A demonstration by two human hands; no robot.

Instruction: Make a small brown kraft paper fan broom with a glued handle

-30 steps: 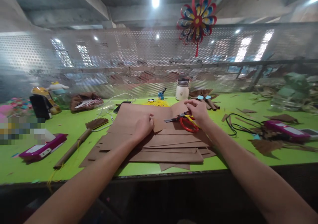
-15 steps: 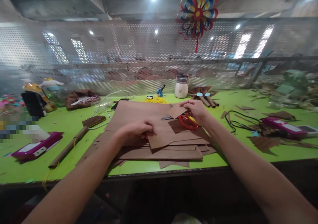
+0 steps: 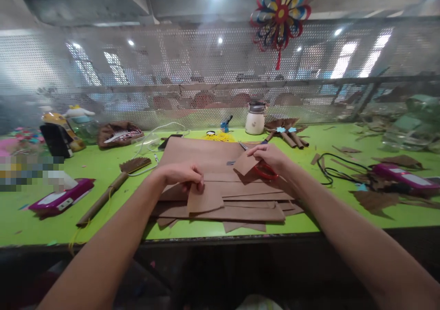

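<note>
Your left hand [image 3: 180, 173] pinched a cut piece of brown paper [image 3: 205, 197] by its top edge, over the stack of brown sheets [image 3: 240, 209] on the green table [image 3: 103, 181]. Your right hand [image 3: 270, 156] gripped the red scissors [image 3: 265, 170] and pinched a small brown scrap [image 3: 244, 163] too. A paper broom [image 3: 115, 186] lay to the left, well apart from your hands.

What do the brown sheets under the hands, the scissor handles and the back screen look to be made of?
Brown sheets: matte kraft-type paper, thin, with sharp cut edges; the left hand and right hand each pinch a cut piece. Scissor handles: glossy red, probably plastic. Back screen: grey perforated sheet, likely metal, with even round holes.
</note>
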